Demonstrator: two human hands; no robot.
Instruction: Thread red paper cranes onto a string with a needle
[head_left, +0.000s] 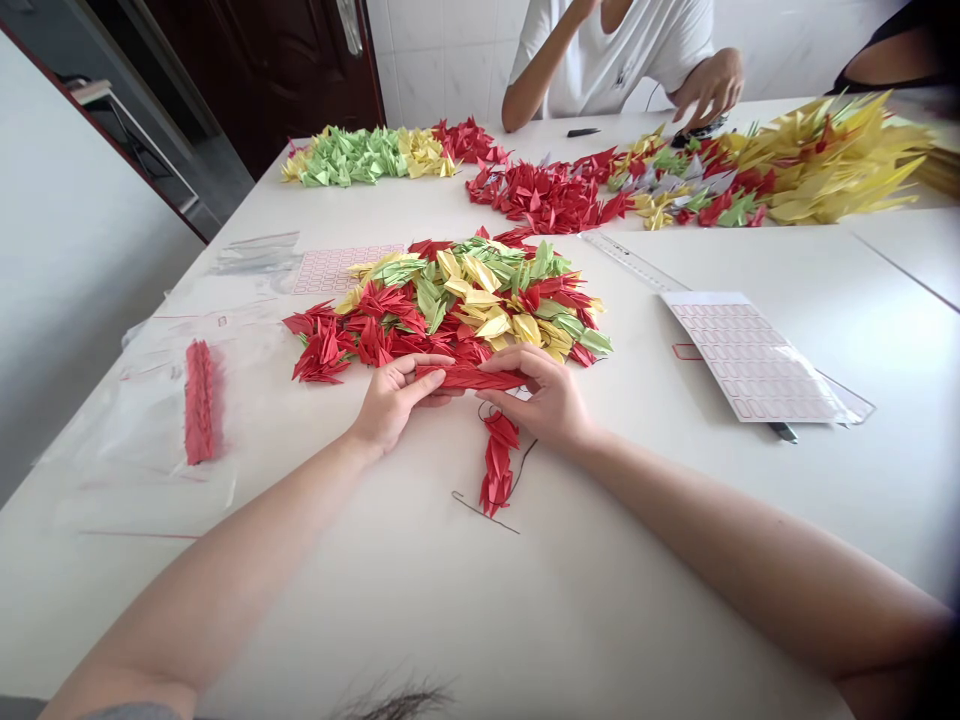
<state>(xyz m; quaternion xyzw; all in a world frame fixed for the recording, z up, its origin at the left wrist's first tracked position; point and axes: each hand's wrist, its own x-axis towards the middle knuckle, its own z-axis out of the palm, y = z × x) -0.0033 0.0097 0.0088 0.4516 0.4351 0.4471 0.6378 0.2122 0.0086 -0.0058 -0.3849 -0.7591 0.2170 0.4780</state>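
The left hand [390,400] and right hand [551,395] each cover an end of the red paper bundle [478,378] — the co-worker in white [611,60] loses their head to the top edge — and the label sheet [739,355] hides most of a dark tool [784,432].

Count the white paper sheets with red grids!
2: one sheet at the back left of the red, green and yellow folded-paper pile; another to its right. More could hide underneath.

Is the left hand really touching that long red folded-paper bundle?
Touching. The head view shows the left hand gripping the red folded-paper bundle, its thumb lying over the front near the left end.
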